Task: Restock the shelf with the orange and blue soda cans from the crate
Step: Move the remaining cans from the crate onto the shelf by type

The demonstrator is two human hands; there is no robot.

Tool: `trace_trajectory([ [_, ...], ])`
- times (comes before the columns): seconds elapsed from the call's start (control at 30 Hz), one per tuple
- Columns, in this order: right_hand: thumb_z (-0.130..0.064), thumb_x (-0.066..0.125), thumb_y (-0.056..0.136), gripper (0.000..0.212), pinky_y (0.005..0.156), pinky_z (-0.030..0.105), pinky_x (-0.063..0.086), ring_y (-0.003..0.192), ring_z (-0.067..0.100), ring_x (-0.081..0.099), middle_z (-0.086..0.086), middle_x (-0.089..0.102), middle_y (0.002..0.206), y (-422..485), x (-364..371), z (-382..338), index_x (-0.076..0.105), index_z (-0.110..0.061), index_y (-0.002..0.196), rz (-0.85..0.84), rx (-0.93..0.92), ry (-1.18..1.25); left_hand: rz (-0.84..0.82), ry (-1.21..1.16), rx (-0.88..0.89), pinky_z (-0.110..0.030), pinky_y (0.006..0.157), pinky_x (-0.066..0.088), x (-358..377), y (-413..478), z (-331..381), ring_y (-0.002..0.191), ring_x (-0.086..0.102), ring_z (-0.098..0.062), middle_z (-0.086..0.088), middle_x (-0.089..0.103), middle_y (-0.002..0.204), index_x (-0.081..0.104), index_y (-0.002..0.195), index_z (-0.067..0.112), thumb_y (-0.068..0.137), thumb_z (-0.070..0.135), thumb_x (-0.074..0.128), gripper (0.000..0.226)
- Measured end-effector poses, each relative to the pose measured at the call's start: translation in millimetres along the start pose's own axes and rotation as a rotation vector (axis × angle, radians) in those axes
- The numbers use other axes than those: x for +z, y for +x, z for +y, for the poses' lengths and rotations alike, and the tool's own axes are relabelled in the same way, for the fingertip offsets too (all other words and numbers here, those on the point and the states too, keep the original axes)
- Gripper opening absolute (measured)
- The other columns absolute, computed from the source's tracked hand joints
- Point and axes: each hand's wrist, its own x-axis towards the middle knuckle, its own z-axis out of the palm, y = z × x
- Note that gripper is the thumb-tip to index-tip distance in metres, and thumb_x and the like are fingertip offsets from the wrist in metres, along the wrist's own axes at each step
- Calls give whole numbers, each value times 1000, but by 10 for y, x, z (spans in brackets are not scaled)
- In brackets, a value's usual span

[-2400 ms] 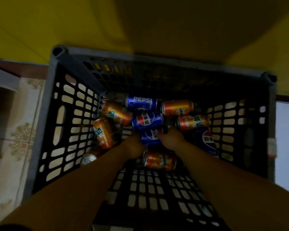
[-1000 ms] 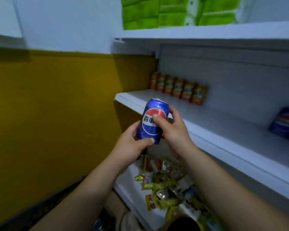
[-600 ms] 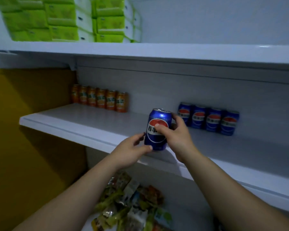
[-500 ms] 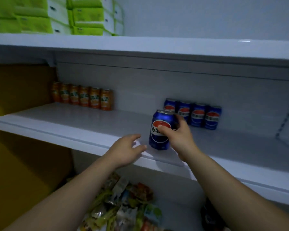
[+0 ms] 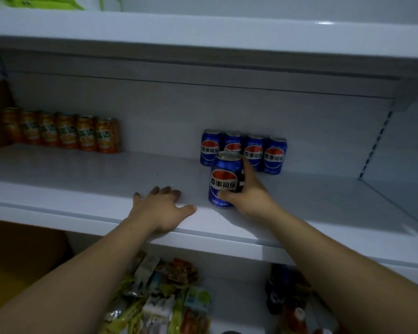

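Presently, the held blue can [image 5: 225, 183] is upright over the middle shelf [image 5: 82, 179], near its front edge. Its right flank and part of its base are hidden by the right hand [image 5: 247, 197], so full contact with the shelf cannot be confirmed. That hand wraps the can from the right, with the thumb across the lower front and the fingers curled round the far side. Just behind, a row of four blue cans [image 5: 274, 154] stands against the back wall, and the held can partly covers the second from the left. The left hand [image 5: 162, 208] lies palm down on the shelf edge just left of the can, fingers spread, not touching it. A row of orange cans [image 5: 65, 132] stands at the far left, its leftmost can dim. Below, snack packets [image 5: 164, 292] and dark bottles [image 5: 282, 292] are cut off and indistinct.
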Motion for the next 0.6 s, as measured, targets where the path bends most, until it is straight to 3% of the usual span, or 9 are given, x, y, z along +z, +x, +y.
trace_trajectory([
  [0.13,-23,73,84,86,95,25,38,127,17,49,-3,49,141,393,114,57,20,-28,151,0,2,-62,4,-30,17,-56,115,3,3,-19,-31,147,9,-20,6,12,160,21,149,36,86,73,24,73],
  [0.6,-29,68,88,74,109,38,37,134,24,43,5,43,148,1229,360,328,28,-18,149,53,-23,-190,41,-80,28,-54,116,3,13,-2,-23,146,9,-17,7,15,159,26,147,35,85,71,30,72],
])
